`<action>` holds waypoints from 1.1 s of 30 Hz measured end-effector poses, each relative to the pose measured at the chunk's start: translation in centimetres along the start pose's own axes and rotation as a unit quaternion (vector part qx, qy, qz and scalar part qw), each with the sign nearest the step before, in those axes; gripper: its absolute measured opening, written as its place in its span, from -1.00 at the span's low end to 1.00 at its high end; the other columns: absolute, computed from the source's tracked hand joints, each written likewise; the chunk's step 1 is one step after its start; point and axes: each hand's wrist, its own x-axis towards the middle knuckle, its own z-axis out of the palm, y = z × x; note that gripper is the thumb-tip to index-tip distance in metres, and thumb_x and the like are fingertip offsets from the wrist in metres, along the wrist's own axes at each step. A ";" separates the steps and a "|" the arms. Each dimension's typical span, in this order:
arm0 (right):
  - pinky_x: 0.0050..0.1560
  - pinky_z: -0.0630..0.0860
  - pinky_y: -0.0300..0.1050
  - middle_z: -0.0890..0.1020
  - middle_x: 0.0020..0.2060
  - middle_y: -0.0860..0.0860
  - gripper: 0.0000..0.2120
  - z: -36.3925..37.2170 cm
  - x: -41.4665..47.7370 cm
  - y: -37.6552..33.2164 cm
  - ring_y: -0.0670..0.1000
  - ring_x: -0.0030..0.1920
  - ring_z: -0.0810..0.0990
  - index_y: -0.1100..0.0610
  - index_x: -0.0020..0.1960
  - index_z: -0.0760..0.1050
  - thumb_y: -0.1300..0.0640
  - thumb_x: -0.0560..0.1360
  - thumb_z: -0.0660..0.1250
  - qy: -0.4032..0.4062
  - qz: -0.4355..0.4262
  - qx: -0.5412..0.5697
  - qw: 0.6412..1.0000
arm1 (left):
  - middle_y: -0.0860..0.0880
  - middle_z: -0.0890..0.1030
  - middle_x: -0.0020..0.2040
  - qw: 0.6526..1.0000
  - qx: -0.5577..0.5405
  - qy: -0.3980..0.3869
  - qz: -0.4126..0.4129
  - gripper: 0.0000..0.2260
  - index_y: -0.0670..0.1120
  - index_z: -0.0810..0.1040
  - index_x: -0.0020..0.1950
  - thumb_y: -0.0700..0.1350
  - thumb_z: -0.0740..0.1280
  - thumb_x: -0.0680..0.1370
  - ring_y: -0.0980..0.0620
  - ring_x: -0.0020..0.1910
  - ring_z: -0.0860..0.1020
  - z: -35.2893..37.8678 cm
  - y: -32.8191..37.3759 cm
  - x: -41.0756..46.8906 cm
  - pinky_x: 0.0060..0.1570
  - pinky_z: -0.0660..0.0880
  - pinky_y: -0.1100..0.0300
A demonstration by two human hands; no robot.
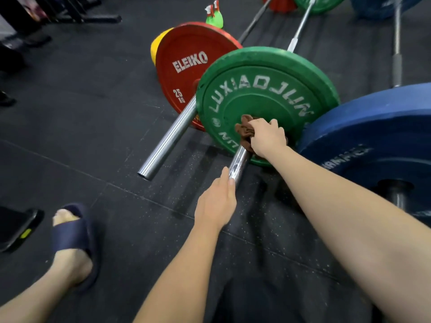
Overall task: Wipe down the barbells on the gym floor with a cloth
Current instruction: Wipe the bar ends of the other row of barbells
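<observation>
A barbell with a green plate (268, 89) lies on the black gym floor; its chrome sleeve (240, 163) sticks out toward me. My right hand (268, 136) grips a brown cloth (245, 130) bunched round the sleeve right against the green plate's hub. My left hand (215, 201) holds the sleeve's near end, thumb along the metal; its fingers are hidden under it. The bar's shaft (300, 26) runs away behind the plate.
To the left lies a second barbell with a red 25 kg plate (184, 66) and a free chrome sleeve (168, 141). A blue plate (373, 136) stands at right. A green spray bottle (214, 16) stands beyond. My slippered foot (72, 241) is at lower left.
</observation>
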 end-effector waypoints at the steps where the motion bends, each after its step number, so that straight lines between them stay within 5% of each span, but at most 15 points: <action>1: 0.43 0.29 0.17 0.40 0.46 0.07 -0.55 -0.5 -0.2 -0.2 0.23 0.46 0.28 -0.03 0.54 0.31 0.18 0.67 0.21 0.005 0.005 0.000 1.000 | -0.09 0.55 0.33 1.000 0.004 0.002 0.000 -0.51 0.04 0.08 0.67 0.12 -0.12 0.74 -0.19 0.17 0.58 0.0 0.1 0.1 0.18 0.49 -0.11; 9: 0.41 0.24 0.12 0.40 0.41 0.15 -0.56 -1.5 -2.4 -1.9 0.25 0.41 0.29 -0.02 0.50 0.38 0.24 0.66 0.15 -0.005 -0.003 -0.011 1.000 | -0.06 0.59 0.36 1.000 -0.010 0.026 -0.013 -0.54 0.06 0.22 0.64 0.09 -0.09 0.75 -0.18 0.23 0.58 -0.1 -0.2 -0.3 0.20 0.47 -0.05; 13: 0.35 0.28 0.18 0.50 0.33 0.06 -0.65 1.0 -3.9 -2.3 0.25 0.34 0.31 0.00 0.32 0.50 0.26 0.61 0.17 -0.030 -0.076 -0.019 0.996 | -0.14 0.65 -0.09 0.997 -0.006 0.049 -0.065 -0.63 -0.09 0.44 0.18 0.04 -0.09 0.74 -0.21 -0.12 0.61 0.0 -0.1 -0.6 -0.06 0.56 -0.09; 16: 0.30 0.32 0.14 0.52 0.30 0.05 -0.65 0.3 -3.0 -1.2 0.25 0.26 0.38 -0.12 0.31 0.50 0.17 0.59 0.22 -0.034 -0.085 -0.014 0.996 | -0.19 0.65 -0.10 0.993 -0.003 0.057 -0.107 -0.62 -0.14 0.46 -0.01 0.02 -0.05 0.74 -0.22 -0.13 0.61 0.1 0.2 -0.7 -0.08 0.57 -0.06; 19: 0.29 0.36 0.08 0.46 0.30 0.17 -0.61 -0.7 -1.5 0.4 0.29 0.17 0.43 -0.16 0.39 0.44 0.12 0.60 0.24 -0.009 -0.031 0.011 0.999 | -0.21 0.66 -0.07 0.989 -0.021 0.065 -0.129 -0.62 -0.16 0.49 -0.06 -0.03 -0.02 0.74 -0.23 -0.11 0.61 0.5 0.4 -0.9 -0.10 0.53 0.00; 24: 0.40 0.30 0.16 0.38 0.36 0.22 -0.60 0.6 -1.9 0.8 0.34 0.32 0.34 -0.14 0.42 0.41 0.16 0.63 0.22 0.017 0.024 0.089 0.996 | -0.20 0.65 -0.05 0.988 -0.033 0.053 -0.141 -0.61 -0.18 0.50 -0.07 -0.04 -0.01 0.73 -0.24 -0.09 0.59 1.1 0.7 -0.7 -0.06 0.52 -0.01; 28: 0.39 0.26 0.11 0.40 0.38 0.20 -0.60 1.1 -4.0 -0.3 0.31 0.34 0.33 -0.08 0.43 0.41 0.16 0.63 0.24 0.019 0.001 0.090 0.996 | -0.14 0.66 0.07 0.984 -0.088 0.034 -0.150 -0.41 -0.13 0.62 0.16 0.21 -0.09 0.71 -0.16 0.01 0.59 0.7 0.7 -0.5 0.08 0.51 -0.03; 33: 0.38 0.26 0.11 0.47 0.36 0.16 -0.63 1.3 -5.2 -0.7 0.26 0.39 0.31 -0.06 0.40 0.44 0.17 0.62 0.26 -0.001 -0.040 0.063 0.997 | -0.04 0.58 -0.15 0.981 -0.117 0.022 -0.151 -0.41 -0.07 0.54 0.01 0.23 -0.18 0.70 -0.03 -0.15 0.54 -0.5 0.6 -1.3 -0.01 0.51 -0.02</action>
